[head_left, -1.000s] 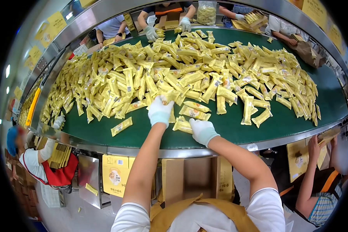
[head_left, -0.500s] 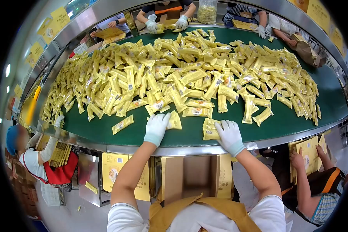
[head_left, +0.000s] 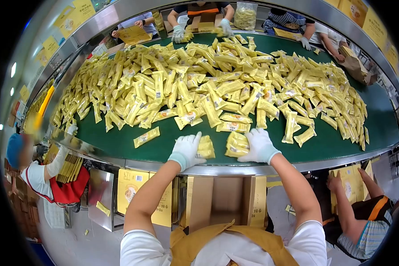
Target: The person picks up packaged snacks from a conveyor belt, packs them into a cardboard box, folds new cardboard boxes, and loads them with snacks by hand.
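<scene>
My left hand, in a white glove, is closed around a small bundle of yellow snack packets near the front edge of the belt. Opposite it, my gloved right hand grips another bundle of yellow packets lying side by side. The two bundles face each other with a narrow gap of green belt between them. My fingertips are partly hidden behind the packets. A single packet lies left of my left hand. Just beyond my hands, a loose packet rests at the edge of a large heap.
An upright open carton stands below the green belt, against its metal rim. Flattened yellow boxes are at its left. Co-workers work across the belt and on both sides; one gloved hand opposite holds packets.
Both hands have moved closer together, each bringing its packets inward. My right hand has turned to the outer side of its bundle. The view has shifted slightly.
</scene>
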Demonstrator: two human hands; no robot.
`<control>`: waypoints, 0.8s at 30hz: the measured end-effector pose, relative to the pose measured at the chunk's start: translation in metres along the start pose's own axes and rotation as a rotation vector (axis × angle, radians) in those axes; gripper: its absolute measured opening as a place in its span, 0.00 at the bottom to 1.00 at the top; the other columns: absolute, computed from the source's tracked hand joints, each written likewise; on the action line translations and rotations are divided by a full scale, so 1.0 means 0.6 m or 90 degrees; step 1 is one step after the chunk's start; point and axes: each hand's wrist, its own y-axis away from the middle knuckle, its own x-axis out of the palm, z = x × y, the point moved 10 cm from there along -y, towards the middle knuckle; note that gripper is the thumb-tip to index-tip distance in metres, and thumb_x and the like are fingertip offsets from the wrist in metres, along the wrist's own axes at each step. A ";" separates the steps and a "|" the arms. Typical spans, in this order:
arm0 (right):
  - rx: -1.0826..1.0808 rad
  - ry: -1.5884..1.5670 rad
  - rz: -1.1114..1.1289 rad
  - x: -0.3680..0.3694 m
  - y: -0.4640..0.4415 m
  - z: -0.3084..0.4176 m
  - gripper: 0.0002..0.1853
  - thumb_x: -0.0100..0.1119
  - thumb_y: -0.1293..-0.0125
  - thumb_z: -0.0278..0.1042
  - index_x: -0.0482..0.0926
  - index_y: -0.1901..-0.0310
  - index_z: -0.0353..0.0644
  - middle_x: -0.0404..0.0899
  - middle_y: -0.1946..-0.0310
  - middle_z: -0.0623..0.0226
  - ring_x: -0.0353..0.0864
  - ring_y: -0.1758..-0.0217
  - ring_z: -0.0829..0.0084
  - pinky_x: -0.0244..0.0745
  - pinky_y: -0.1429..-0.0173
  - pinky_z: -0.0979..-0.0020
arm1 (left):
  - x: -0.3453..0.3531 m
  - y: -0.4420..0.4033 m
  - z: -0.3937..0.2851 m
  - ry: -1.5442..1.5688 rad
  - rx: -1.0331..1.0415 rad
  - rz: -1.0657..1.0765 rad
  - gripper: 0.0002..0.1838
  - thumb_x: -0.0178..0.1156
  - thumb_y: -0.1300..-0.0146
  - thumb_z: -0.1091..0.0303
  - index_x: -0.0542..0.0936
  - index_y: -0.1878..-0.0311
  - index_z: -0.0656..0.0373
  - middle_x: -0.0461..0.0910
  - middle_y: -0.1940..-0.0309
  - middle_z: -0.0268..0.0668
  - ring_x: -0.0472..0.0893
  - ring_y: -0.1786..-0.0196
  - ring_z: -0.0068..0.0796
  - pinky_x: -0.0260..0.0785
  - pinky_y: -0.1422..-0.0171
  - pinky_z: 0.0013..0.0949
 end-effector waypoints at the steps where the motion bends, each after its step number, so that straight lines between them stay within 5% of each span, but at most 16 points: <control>1: -0.026 -0.027 -0.067 -0.009 -0.019 0.009 0.45 0.76 0.61 0.69 0.81 0.51 0.34 0.79 0.53 0.50 0.74 0.43 0.52 0.68 0.34 0.61 | 0.001 0.012 -0.001 0.026 -0.006 0.022 0.63 0.71 0.53 0.31 0.59 0.23 0.64 0.75 0.40 0.45 0.73 0.33 0.43 0.61 0.27 0.44; 6: -0.004 -0.207 0.017 0.026 -0.136 0.008 0.45 0.78 0.61 0.66 0.81 0.53 0.28 0.81 0.50 0.39 0.78 0.41 0.45 0.72 0.33 0.58 | -0.019 0.080 0.059 0.321 -0.070 -0.003 0.56 0.79 0.56 0.40 0.66 0.28 0.64 0.75 0.43 0.50 0.75 0.38 0.52 0.67 0.30 0.43; 10: 0.032 -0.110 0.101 0.045 -0.148 0.016 0.50 0.76 0.62 0.71 0.81 0.48 0.30 0.81 0.47 0.44 0.75 0.36 0.46 0.69 0.29 0.60 | -0.033 0.125 0.224 0.396 -0.196 -0.085 0.56 0.82 0.58 0.43 0.68 0.31 0.70 0.72 0.38 0.54 0.75 0.37 0.51 0.66 0.29 0.39; 14: -0.045 -0.006 0.088 0.043 -0.120 0.047 0.49 0.74 0.63 0.74 0.82 0.49 0.34 0.79 0.46 0.47 0.71 0.36 0.47 0.65 0.27 0.60 | -0.034 0.121 0.364 0.279 -0.255 -0.091 0.59 0.81 0.60 0.41 0.67 0.31 0.73 0.65 0.27 0.55 0.65 0.25 0.53 0.60 0.22 0.39; 18: -0.083 0.067 0.085 0.022 -0.074 0.076 0.47 0.74 0.63 0.71 0.82 0.49 0.37 0.75 0.46 0.48 0.69 0.35 0.48 0.65 0.27 0.58 | -0.009 0.110 0.369 0.155 -0.312 0.102 0.62 0.79 0.61 0.38 0.64 0.26 0.63 0.57 0.21 0.54 0.53 0.19 0.59 0.54 0.18 0.42; 22: -0.074 -0.072 0.082 0.037 -0.033 0.059 0.44 0.76 0.62 0.65 0.80 0.47 0.38 0.72 0.43 0.45 0.70 0.37 0.45 0.65 0.28 0.53 | -0.001 0.118 0.350 0.191 -0.254 0.099 0.57 0.80 0.65 0.39 0.70 0.30 0.57 0.66 0.29 0.49 0.66 0.29 0.64 0.63 0.24 0.47; 24: -0.089 0.002 0.044 0.032 -0.013 0.056 0.44 0.76 0.61 0.63 0.79 0.46 0.39 0.69 0.37 0.43 0.71 0.38 0.45 0.66 0.31 0.54 | 0.000 0.129 0.328 0.178 -0.211 0.065 0.55 0.79 0.64 0.39 0.71 0.32 0.58 0.70 0.35 0.49 0.70 0.33 0.57 0.65 0.27 0.46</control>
